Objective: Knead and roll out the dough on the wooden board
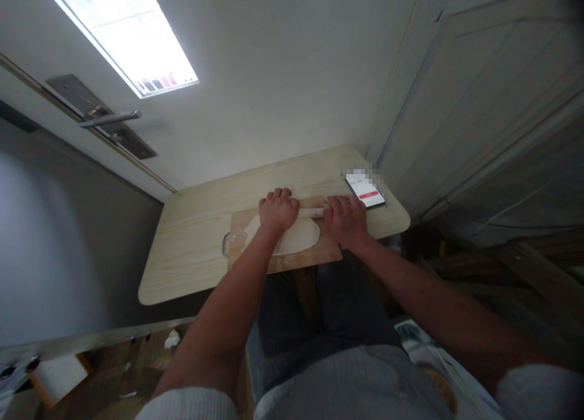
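dough (298, 237) on board (312, 260) | board on table (191, 243) | phone (366, 190) right of board

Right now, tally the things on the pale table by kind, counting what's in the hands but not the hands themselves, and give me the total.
Rolling pin: 1
Flattened dough sheet: 1
Cutting board: 1
Phone: 1
Total: 4

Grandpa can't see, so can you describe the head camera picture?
A person's left grip and right grip hold a rolling pin at the far edge of flat dough on a wooden board. A lit phone lies on the table.
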A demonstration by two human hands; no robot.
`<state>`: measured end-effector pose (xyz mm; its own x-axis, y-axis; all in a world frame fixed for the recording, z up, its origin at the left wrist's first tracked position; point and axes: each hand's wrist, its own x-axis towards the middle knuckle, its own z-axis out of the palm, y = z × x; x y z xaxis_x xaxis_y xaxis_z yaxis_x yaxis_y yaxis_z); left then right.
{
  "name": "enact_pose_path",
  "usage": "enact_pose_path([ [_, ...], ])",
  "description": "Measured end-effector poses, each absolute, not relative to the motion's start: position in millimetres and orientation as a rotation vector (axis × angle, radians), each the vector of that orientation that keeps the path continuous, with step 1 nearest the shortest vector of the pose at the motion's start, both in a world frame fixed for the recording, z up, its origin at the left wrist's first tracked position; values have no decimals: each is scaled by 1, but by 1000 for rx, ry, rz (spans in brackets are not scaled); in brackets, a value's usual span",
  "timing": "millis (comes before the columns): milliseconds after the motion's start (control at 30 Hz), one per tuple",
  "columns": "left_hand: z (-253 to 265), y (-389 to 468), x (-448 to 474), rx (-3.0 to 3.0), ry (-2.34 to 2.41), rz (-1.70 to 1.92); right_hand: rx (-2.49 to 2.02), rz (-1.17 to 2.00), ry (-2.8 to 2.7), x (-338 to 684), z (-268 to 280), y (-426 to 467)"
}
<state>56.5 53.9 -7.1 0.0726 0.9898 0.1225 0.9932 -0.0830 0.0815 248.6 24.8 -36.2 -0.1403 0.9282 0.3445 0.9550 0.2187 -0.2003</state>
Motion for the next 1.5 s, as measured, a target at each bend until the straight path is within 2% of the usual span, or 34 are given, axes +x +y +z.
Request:
enact_pose_path([
  [1067, -16, 22, 52, -2316, -1932, -383, -1666, -58, -2085, 253, -47, -5],
  [1500, -18, -20, 48, -2337, -1975, -450, -1653, -94, -2109, 250, -39, -63],
])
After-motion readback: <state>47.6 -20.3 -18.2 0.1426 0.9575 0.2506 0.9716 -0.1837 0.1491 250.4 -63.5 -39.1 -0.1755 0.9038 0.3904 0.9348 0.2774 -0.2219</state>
